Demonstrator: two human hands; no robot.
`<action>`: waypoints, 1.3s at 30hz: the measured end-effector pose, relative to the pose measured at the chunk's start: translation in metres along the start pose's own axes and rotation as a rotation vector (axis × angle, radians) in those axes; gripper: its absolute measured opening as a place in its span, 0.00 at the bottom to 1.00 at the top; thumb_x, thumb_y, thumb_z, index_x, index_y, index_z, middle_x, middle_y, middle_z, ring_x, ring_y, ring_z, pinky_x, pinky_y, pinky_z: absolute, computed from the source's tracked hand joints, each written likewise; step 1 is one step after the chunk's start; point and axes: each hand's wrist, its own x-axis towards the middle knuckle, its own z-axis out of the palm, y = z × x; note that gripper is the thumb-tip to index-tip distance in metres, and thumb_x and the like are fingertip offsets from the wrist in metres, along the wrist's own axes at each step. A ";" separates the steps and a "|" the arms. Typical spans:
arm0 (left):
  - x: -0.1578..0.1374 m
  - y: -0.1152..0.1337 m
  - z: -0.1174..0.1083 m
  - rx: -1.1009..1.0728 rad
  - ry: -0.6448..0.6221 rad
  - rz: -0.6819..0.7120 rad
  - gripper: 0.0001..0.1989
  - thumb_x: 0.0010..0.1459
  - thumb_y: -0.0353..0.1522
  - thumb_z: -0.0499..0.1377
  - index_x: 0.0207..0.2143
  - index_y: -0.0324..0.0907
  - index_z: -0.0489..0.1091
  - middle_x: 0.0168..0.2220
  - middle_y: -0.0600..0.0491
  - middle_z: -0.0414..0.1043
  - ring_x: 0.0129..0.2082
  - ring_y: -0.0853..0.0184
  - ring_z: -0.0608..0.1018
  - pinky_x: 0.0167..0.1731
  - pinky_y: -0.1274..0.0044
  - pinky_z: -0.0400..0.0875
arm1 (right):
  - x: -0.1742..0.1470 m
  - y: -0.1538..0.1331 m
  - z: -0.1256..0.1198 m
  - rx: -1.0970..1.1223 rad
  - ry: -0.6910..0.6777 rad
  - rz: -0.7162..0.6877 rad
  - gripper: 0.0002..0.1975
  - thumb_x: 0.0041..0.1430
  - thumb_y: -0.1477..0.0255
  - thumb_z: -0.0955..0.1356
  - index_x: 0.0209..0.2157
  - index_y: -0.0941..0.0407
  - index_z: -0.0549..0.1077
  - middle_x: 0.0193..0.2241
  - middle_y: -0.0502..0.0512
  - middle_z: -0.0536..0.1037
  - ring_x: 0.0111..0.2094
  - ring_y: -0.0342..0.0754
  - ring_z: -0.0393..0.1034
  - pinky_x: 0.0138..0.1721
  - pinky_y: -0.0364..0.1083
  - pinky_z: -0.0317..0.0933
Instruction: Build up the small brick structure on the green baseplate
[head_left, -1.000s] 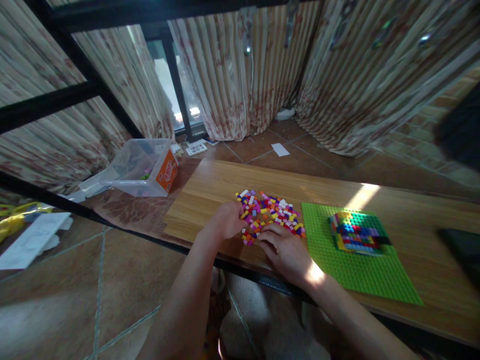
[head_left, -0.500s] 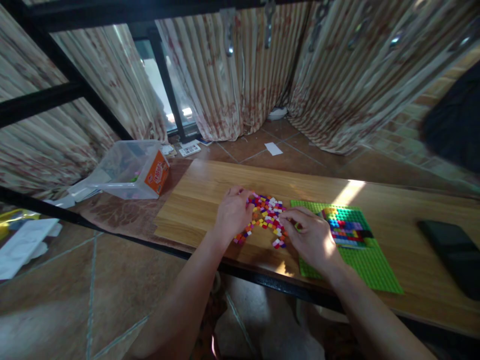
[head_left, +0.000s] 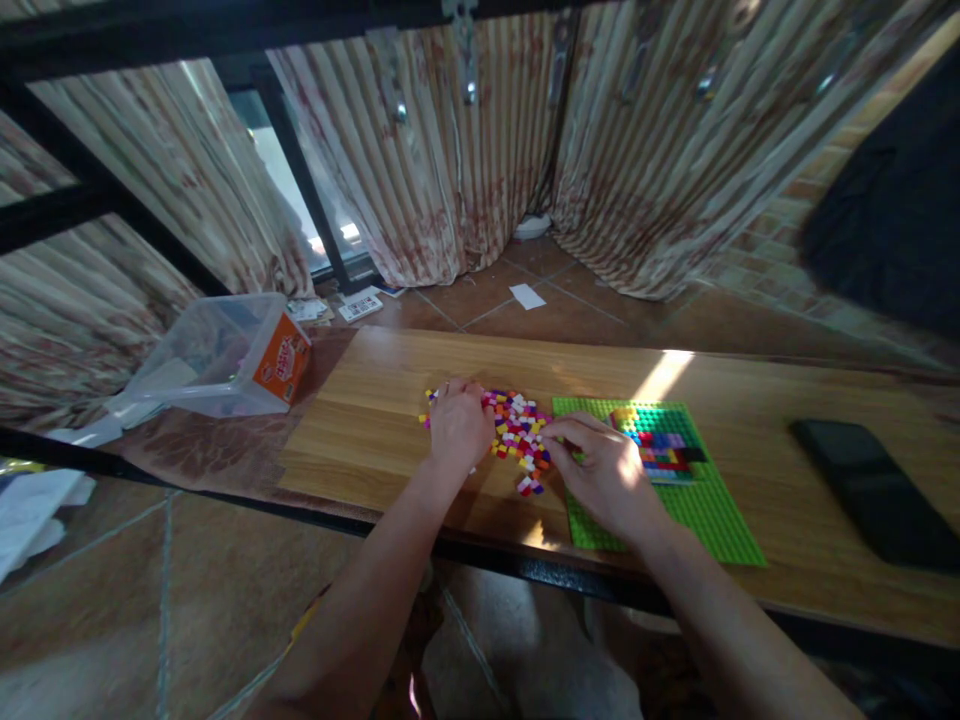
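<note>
Small loose building bricks (head_left: pixel 517 425) in pink, white, yellow, orange, red and purple lie in a heap on the wooden board. My left hand (head_left: pixel 459 428) rests palm down over the heap's left part, fingers bent but apart, with bricks showing around it. At the heap's right edge my right hand (head_left: pixel 604 470) has thumb and forefinger pinched together; whatever is between them is too small to make out. Beneath and beside that hand lies a green studded baseplate (head_left: pixel 712 520). A panel of multicoloured bricks (head_left: pixel 660 455) sits on its upper part, partly behind my right hand.
A dark phone-like slab (head_left: pixel 870 490) lies on the wooden board (head_left: pixel 360 420) at the right. Left of the board stands a clear plastic bin (head_left: pixel 217 350) with an orange label. Black metal bars cross the left and top, with curtains behind.
My left hand has shifted left over the heap, uncovering bricks on its right and covering those at the left. My right hand stays pinched beside the heap. The whole view has turned slightly right.
</note>
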 end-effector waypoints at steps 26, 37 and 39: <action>0.001 0.009 0.004 -0.095 0.004 -0.006 0.05 0.54 0.30 0.55 0.32 0.43 0.71 0.37 0.50 0.74 0.43 0.60 0.72 0.46 0.67 0.61 | -0.002 0.005 -0.008 0.000 -0.015 0.008 0.09 0.60 0.73 0.63 0.33 0.55 0.76 0.33 0.54 0.76 0.31 0.45 0.71 0.36 0.44 0.64; -0.009 0.012 -0.014 -1.014 -0.301 0.152 0.03 0.54 0.30 0.56 0.31 0.39 0.67 0.31 0.53 0.72 0.32 0.70 0.73 0.37 0.77 0.67 | 0.005 0.004 0.011 0.564 0.077 0.308 0.11 0.52 0.65 0.70 0.37 0.56 0.76 0.31 0.54 0.79 0.30 0.45 0.72 0.32 0.45 0.67; -0.014 0.016 -0.016 -1.107 -0.334 0.135 0.02 0.53 0.29 0.56 0.31 0.39 0.67 0.30 0.54 0.70 0.31 0.71 0.72 0.36 0.77 0.67 | 0.006 0.005 0.015 0.658 0.067 0.343 0.11 0.51 0.65 0.70 0.35 0.56 0.77 0.31 0.53 0.79 0.30 0.45 0.73 0.33 0.45 0.67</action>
